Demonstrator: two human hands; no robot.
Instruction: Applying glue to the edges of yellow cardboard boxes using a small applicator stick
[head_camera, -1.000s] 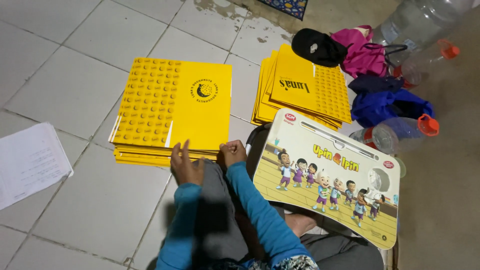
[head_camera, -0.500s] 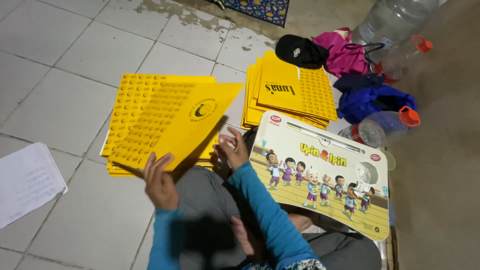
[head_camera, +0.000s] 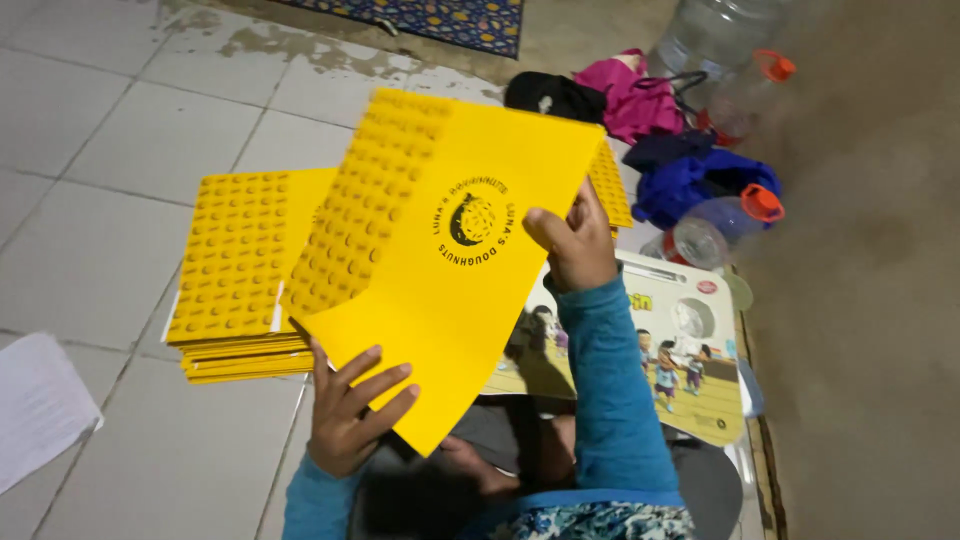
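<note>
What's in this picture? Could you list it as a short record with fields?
Left hand: grips the lower edge of a yellow sheet
Right hand: grips the sheet's right edge
Sheet: lifted, tilted, round dark logo facing up
Stack: more yellow sheets on the tiled floor
Lap tray: cartoon print, partly under the sheet
Also: bottles, bags, white paper

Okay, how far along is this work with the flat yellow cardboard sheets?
Done: nothing folded shows. In hand: one flat yellow cardboard sheet with a round black emblem is held up, left hand at its lower edge, right hand at its right edge. Left: a stack of flat yellow sheets lies on the tiled floor, and part of a second stack shows behind.
</note>
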